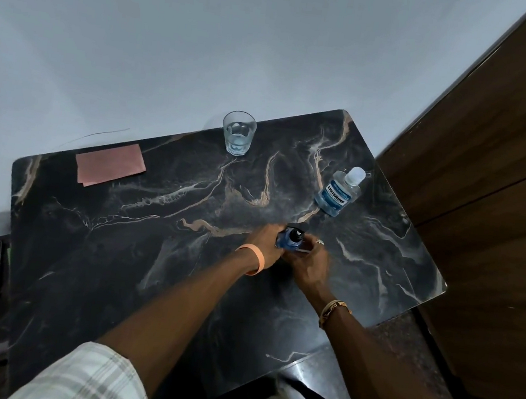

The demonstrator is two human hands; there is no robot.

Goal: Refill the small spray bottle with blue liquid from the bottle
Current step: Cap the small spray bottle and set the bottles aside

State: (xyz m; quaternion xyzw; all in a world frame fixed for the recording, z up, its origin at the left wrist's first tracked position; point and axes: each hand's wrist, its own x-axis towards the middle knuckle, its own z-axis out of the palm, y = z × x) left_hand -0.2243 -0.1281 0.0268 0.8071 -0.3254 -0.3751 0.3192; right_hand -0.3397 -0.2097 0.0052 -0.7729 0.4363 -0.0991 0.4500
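The left hand (265, 247) is wrapping its fingers round the small spray bottle (288, 240) mid-worktop (149, 251); the right hand (309, 266) is crowding it, grip unclear. Likely light, slick plastic, so holding the body low is looking safest

The small blue spray bottle (289, 238) stood on the dark marble tabletop (151, 235), held in the left hand (265, 249), with the right hand (308, 264) close against its other side. Beyond the right hand, slightly rightward, stood the clear plastic mouthwash bottle (338, 192). Well beyond the left hand stood the clear glass tumbler (238, 133), near the far edge. The flat pink folded sheet (110, 164) lay far to that hand's left.
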